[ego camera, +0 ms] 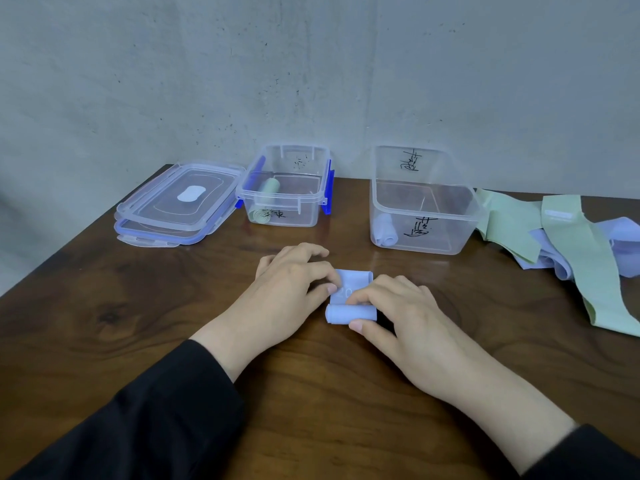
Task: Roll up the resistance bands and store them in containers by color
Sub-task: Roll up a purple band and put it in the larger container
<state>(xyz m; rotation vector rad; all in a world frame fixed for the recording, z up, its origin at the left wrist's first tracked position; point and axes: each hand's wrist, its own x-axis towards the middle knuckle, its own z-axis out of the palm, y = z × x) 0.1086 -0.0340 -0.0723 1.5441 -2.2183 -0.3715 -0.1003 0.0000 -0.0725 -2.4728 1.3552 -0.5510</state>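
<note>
A light blue resistance band [350, 296] lies partly rolled on the wooden table [104, 306], its rolled end nearest me. My left hand [291, 289] pinches the band's left edge with thumb and forefinger. My right hand [398, 313] grips the roll from the right, thumb under its near side. Behind stand two clear containers: the left one [284, 202] with blue clips holds a rolled green band [266, 199], the right one [422, 216] holds a rolled blue band [384, 230].
Two stacked clear lids [176, 202] lie at the back left. A loose heap of green bands [568, 237] and blue bands [550, 265] sprawls at the right edge. A grey wall runs behind the table.
</note>
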